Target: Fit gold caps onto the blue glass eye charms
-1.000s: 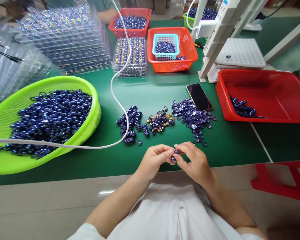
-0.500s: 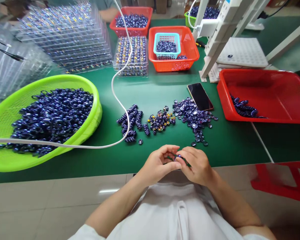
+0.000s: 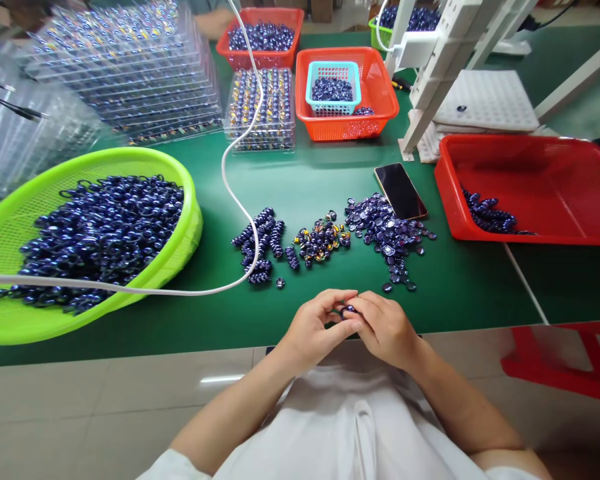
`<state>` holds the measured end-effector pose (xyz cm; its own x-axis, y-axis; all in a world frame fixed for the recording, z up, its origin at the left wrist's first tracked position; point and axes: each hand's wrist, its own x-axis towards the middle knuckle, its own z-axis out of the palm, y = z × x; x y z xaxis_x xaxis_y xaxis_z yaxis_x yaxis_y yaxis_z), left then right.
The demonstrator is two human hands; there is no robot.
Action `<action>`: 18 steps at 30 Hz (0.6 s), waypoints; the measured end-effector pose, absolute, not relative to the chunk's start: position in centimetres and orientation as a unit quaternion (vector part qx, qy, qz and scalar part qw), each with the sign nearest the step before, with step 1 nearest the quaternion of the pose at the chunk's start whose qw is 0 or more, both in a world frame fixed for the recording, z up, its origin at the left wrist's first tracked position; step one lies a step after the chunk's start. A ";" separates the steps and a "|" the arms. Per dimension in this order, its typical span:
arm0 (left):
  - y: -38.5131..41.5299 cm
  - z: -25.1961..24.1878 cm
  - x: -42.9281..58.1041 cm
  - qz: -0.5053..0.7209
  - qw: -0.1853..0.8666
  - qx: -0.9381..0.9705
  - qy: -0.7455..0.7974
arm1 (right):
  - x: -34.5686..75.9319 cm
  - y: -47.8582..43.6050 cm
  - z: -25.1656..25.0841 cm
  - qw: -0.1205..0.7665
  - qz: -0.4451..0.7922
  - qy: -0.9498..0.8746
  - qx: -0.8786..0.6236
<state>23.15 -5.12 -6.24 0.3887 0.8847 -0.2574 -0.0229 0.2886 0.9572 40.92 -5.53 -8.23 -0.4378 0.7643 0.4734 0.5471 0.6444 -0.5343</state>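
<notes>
My left hand and my right hand meet at the near edge of the green table, fingertips pinched together on a small dark blue glossy piece. Just beyond them lie three small heaps: stacked blue pieces, blue pieces with yellow marks, and flat shiny blue caps. One loose blue piece lies alone left of my hands.
A lime green basket of blue ringed pieces sits at left, with a white cable looping over it. A phone, red trays, an orange basket, stacked clear trays and a white frame stand farther back.
Both hands have drawn slightly nearer to me and closed tighter round the blue piece, which is now more hidden between the fingers. The heaps on the table have not moved.
</notes>
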 end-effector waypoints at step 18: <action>-5.4 -6.7 23.1 0.366 0.587 0.549 0.470 | 40.2 -5.7 -8.6 0.370 0.090 -0.845 -0.375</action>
<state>23.08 -5.35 -6.74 0.2911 0.9448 -0.1502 0.0868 0.1302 0.9877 40.15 -5.67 -8.64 -0.4448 0.7004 0.5582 0.5674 0.7026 -0.4295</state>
